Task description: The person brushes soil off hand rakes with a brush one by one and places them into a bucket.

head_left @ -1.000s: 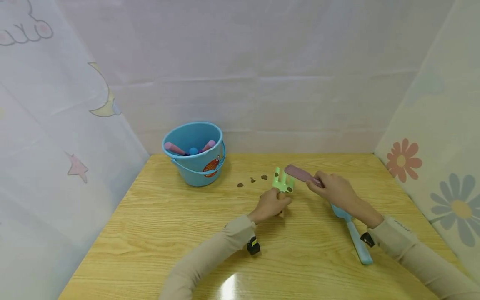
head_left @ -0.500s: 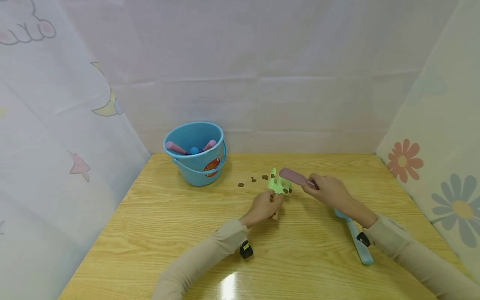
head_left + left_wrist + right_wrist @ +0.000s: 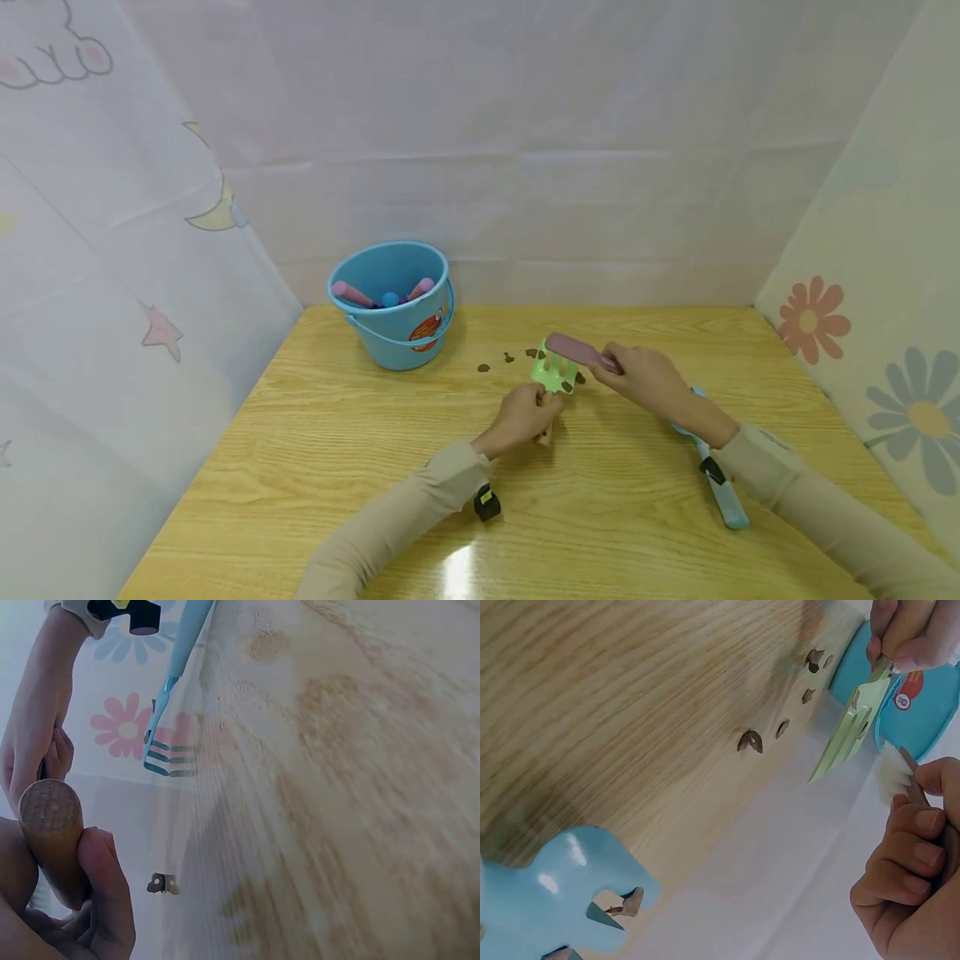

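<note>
My left hand (image 3: 519,417) grips the wooden handle (image 3: 58,847) of a small green garden fork (image 3: 553,380), its tines pointing away from me over the table. In my right hand (image 3: 643,379) is a brush with a mauve back (image 3: 572,347). Its white bristles (image 3: 892,774) face the fork's tines, close beside them in the right wrist view. From the head, the brush overlaps the tines. Brown flakes lie about the fork, one of them (image 3: 567,387) overlapping its base. Under my right forearm a light-blue garden fork (image 3: 726,498) lies on the table, partly hidden.
At the back left stands a blue bucket (image 3: 397,337) with pink handles (image 3: 352,294) and a blue knob inside. Several brown flakes (image 3: 483,367) are scattered between bucket and fork. Printed cloth walls (image 3: 570,217) enclose the wooden table (image 3: 337,467) at the back and sides.
My left hand has drawn the green fork left and slightly nearer me. My right hand has carried the brush left too, so it now overlaps the tines. The bucket and blue fork stay put.
</note>
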A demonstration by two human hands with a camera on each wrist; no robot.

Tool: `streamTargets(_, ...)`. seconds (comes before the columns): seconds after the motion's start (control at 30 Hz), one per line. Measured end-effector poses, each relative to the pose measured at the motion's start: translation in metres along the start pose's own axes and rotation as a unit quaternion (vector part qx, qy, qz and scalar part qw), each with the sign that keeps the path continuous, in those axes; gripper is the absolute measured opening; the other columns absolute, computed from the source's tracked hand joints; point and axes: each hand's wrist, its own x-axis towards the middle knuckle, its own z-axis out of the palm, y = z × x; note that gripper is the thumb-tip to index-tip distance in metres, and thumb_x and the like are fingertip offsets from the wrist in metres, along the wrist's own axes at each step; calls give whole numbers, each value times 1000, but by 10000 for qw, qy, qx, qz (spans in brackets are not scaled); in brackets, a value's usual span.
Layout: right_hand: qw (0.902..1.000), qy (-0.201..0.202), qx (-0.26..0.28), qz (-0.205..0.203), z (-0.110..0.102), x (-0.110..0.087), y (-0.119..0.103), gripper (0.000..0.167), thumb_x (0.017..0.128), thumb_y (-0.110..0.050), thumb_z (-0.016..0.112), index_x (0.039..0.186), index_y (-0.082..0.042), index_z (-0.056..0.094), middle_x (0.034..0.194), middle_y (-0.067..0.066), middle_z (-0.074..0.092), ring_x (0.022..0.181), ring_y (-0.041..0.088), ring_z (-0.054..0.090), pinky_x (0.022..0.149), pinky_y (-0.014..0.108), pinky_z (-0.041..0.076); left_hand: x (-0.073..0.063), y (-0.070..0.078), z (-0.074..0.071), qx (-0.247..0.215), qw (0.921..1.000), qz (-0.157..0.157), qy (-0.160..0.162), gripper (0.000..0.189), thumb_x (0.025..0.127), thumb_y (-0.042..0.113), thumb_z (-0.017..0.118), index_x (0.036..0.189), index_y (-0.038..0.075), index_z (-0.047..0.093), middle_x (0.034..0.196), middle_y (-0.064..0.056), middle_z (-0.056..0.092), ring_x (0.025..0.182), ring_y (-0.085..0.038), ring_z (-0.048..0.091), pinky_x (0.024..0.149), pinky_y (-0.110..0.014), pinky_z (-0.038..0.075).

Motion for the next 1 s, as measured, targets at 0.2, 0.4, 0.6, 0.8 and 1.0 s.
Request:
streamTargets(0.2, 9998, -23, 81, -158, 6, 5, -1, 22, 95, -26, 67, 92, -3, 66, 53, -7, 37, 45, 5, 27, 43, 24, 25, 1, -3, 0, 26, 10000, 17, -16, 34, 99, 32, 53, 72, 12, 50, 53, 2, 51, 40, -8, 42, 38, -22, 34)
streamTargets(0.4, 9994, -127, 239, -208, 12, 8, 1, 23, 96, -25, 67, 96, -2, 66, 53, -7, 41, 44, 5, 29, 43, 23, 25, 0, -2, -1, 16, 10000, 61, -28, 32, 100, 29, 53, 73, 12, 51, 54, 3, 50, 41, -8, 41, 38, -21, 33)
streamTargets(0.6, 9995, 56, 98, -304, 14, 9, 6, 20, 95, -23, 68, 93, -3, 66, 52, -8, 36, 44, 4, 27, 43, 23, 23, -2, 1, -2, 116, 9999, 86, -57, 33, 100, 29, 51, 71, 13, 49, 54, 4, 46, 42, -7, 39, 40, -22, 33)
streamTargets(0.8, 9997, 189, -103, -91, 13, 10, 10, 22, 95, -23, 68, 93, -1, 65, 52, -6, 36, 44, 5, 26, 43, 23, 22, -3, -1, -2, 209, 9996, 157, -77, 32, 100, 31, 49, 73, 13, 51, 57, 3, 47, 45, -8, 40, 43, -22, 34)
streamTargets(1.0, 10000, 38, 38, -1, 13, 10, 10, 24, 95, -25, 66, 93, -2, 65, 53, -6, 38, 45, 6, 28, 43, 24, 24, -2, -7, -1, 123, 9998, 176, -45, 31, 99, 31, 49, 74, 13, 52, 57, 3, 49, 44, -8, 40, 42, -22, 34)
